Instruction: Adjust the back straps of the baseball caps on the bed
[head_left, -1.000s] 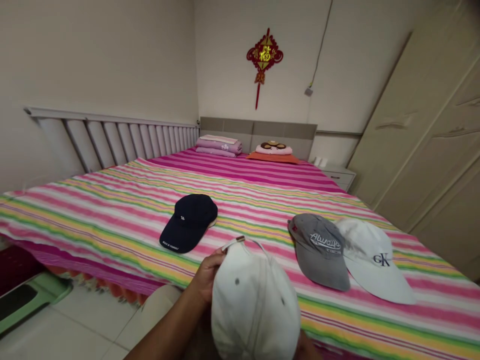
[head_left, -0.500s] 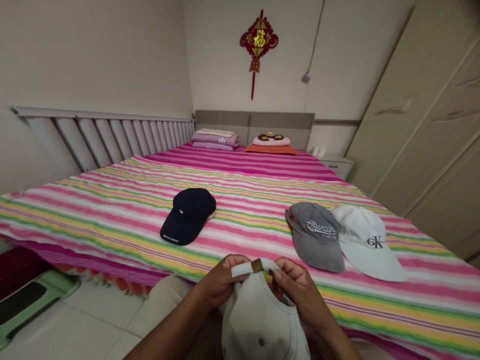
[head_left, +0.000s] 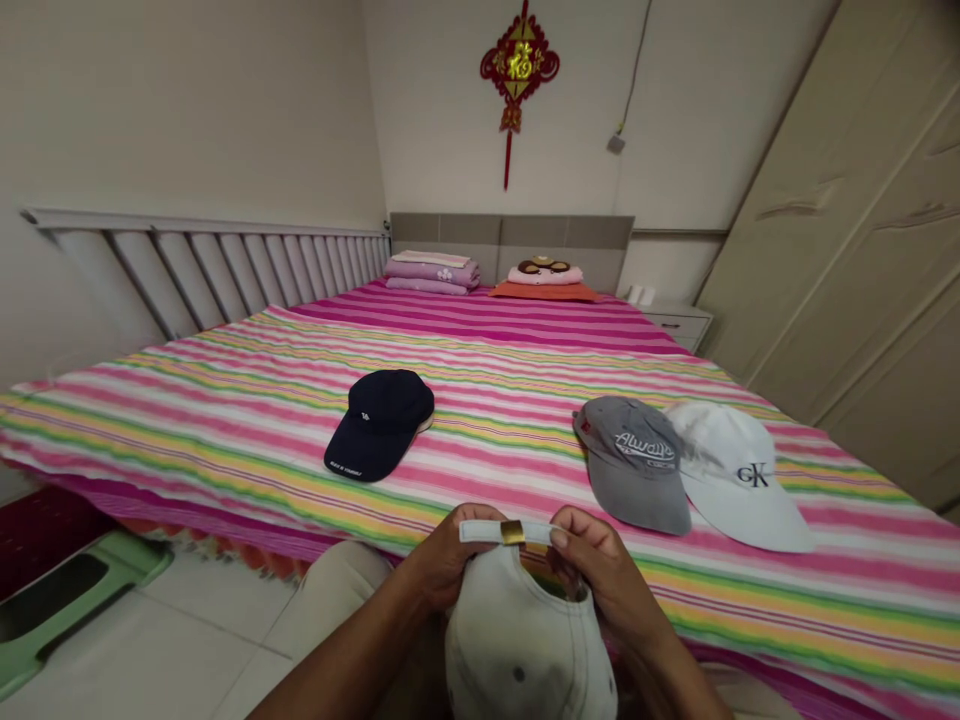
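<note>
A pale cap (head_left: 529, 635) hangs between my hands at the bottom centre, its back opening and strap facing up. My left hand (head_left: 442, 560) pinches the strap's left end, beside a brass buckle (head_left: 512, 532). On the other side, my right hand (head_left: 596, 565) grips the strap with thumb and fingers. A navy cap (head_left: 382, 420) lies on the striped bed sheet (head_left: 480, 450), left of centre. To the right, a grey cap (head_left: 634, 465) partly overlaps a white cap (head_left: 739, 480), both brims pointing towards the lower right.
Folded purple bedding (head_left: 431, 272) and a pink and orange stack (head_left: 544, 280) lie by the headboard (head_left: 562, 240). A green stool (head_left: 82, 600) stands on the floor at lower left. Wardrobe doors (head_left: 847, 230) line the right side.
The strap of the pale cap now lies straighter and more level between my hands, and its buckle catches more light. The view has tilted slightly.
</note>
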